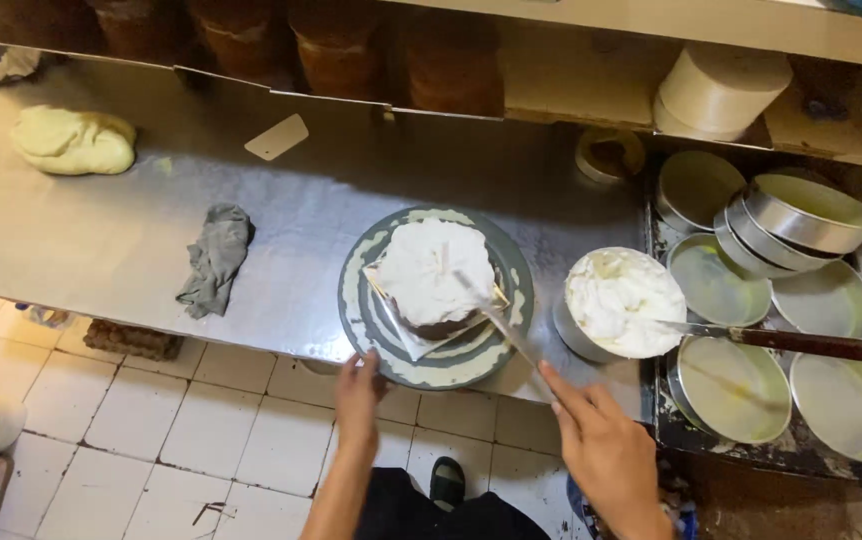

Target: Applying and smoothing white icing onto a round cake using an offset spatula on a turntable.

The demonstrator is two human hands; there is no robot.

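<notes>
Far along the steel counter [101, 250] to the left sits a pale lump of dough [73, 140], then a crumpled grey cloth [215, 258], both well apart from the work and leaving a wide bare stretch of metal between them and the turntable.

The left hand [359, 392] comes up from below the counter's near edge, fingers curled onto the rim of the round turntable [435, 296], touching it at its lower left side. On the turntable, roughly at its centre, stands the cake [437, 275], dark at the sides and heaped white with cream on top, resting on a square board.

The right hand [601, 448] is lower and to the right, closed around the handle of a spatula [496, 320], forefinger stretched along it. The blade runs up and to the left from that hand, its long axis slanting toward the cake's right flank; the tip looks blurred, so I cannot tell whether it touches the cream.

Just right of the turntable is a bowl of cream [623, 302] with a dark-handled knife [771, 338] lying across it, handle pointing right over a tray of round tins [751, 390]. That side is crowded; free room lies left
</notes>
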